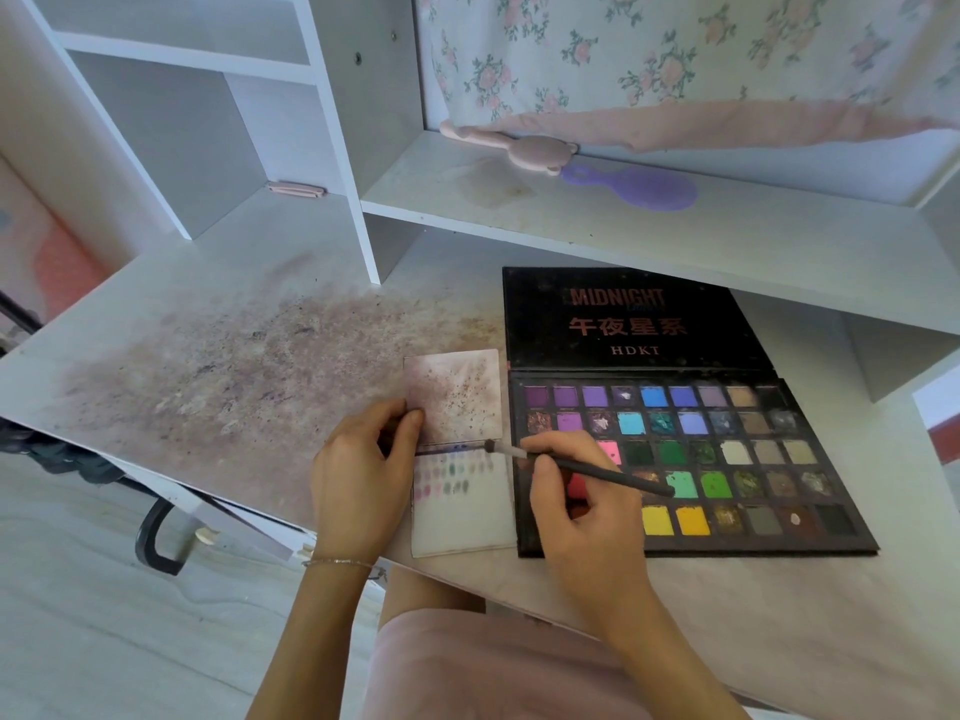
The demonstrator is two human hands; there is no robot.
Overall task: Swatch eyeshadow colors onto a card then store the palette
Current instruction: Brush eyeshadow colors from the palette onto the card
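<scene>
Your R hand [582, 506] pinches the brush [582, 467], tip touching the card [467, 517] at its top row of swatches, while your L hand [363, 480] grips the card's left edge w/ curled fingers, palette [727, 459] open just right of it on the desk [208, 314].

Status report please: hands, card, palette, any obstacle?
Left hand pinches stained sheet over card. Right hand holds brush, tip at card's top edge. Palette open beside card. No obstacle seen.
</scene>
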